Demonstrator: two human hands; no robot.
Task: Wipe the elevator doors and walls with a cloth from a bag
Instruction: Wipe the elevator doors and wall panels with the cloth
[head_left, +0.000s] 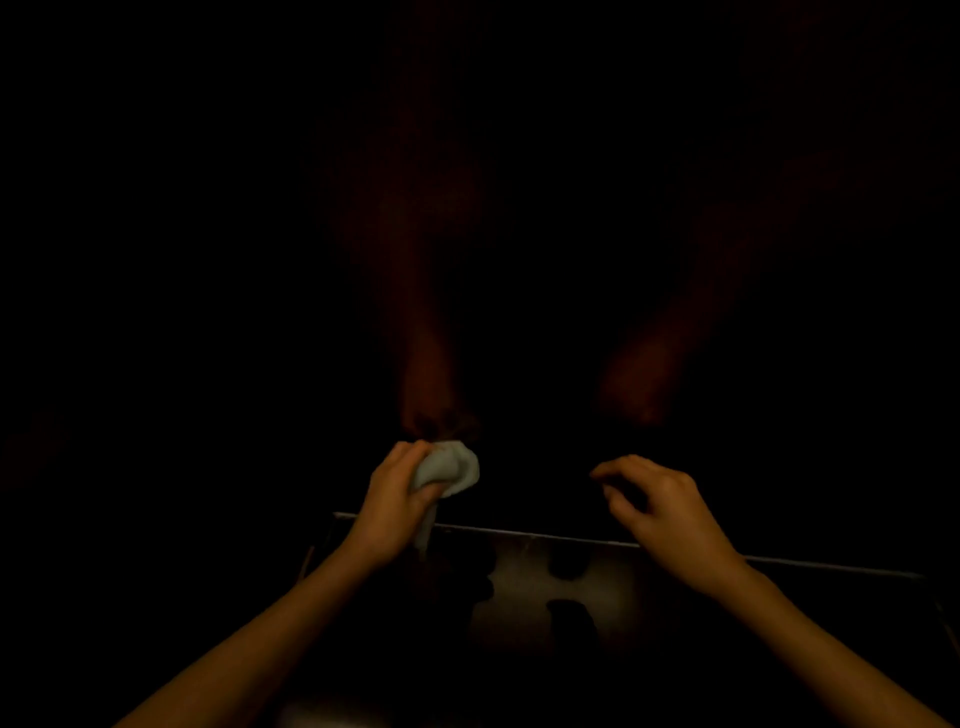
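The scene is very dark. My left hand (396, 496) grips a bunched pale cloth (452, 467) and presses it against a dark, shiny wall surface (519, 260) straight ahead. A tail of the cloth hangs down below my fist. My right hand (657, 501) hovers to the right at the same height, fingers curled and apart, holding nothing. Dim reddish reflections of both hands show in the wall above them. No bag is visible.
A thin metal edge (545, 535) runs across below my hands, where the wall meets the floor. Beneath it lies a faintly lit floor patch (524, 587) with dark shadow spots. Everything else is black.
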